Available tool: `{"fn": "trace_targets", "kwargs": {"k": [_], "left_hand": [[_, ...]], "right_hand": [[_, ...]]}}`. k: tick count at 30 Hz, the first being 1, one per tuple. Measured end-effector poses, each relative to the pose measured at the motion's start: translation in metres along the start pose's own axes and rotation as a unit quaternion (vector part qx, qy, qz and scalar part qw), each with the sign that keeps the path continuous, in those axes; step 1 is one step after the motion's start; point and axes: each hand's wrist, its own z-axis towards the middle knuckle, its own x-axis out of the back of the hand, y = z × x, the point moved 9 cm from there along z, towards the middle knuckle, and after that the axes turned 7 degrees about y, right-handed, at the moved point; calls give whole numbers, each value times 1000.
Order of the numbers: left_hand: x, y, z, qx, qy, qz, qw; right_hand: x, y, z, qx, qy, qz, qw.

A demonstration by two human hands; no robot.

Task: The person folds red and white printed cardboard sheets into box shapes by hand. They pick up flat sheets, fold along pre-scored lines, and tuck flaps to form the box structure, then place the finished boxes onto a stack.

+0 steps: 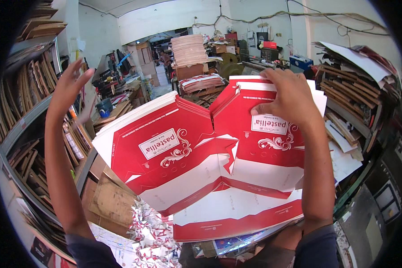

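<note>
A thick stack of red and white printed cardboard sheets (161, 152) stands tilted in front of me, parted by a V-shaped gap at its top middle. My right hand (288, 96) grips the upper right part, thumb on the printed face and fingers over the top edge. Raised off to the left, my left hand (71, 91) is apart from the stack, its fingers spread and holding nothing. More sheets of the same print (236, 216) lie underneath, nearest to me. What supports them is mostly hidden.
Red and white paper scraps (154, 236) are heaped below at the left. Shelves at left hold upright wooden boards (31, 89); a rack at right carries stacked boards (348, 89). Behind stand a tall pile of pale sheets (189, 51) and a blue box (300, 62).
</note>
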Motion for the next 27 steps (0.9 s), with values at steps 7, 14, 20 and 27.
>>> {"fn": "trace_targets", "kwargs": {"k": [7, 14, 20, 27], "left_hand": [[-55, 8, -260, 180, -9, -309, 934], [-139, -3, -321, 336, 45, -418, 843], [-161, -29, -336, 378, 71, -460, 800], [-180, -21, -329, 350, 44, -478, 804]], "right_hand": [[14, 16, -15, -14, -37, -67, 997], [31, 1, -36, -11, 107, -147, 983], [26, 98, -115, -275, 203, 214, 915], [-60, 98, -162, -384, 117, 472, 785]]}}
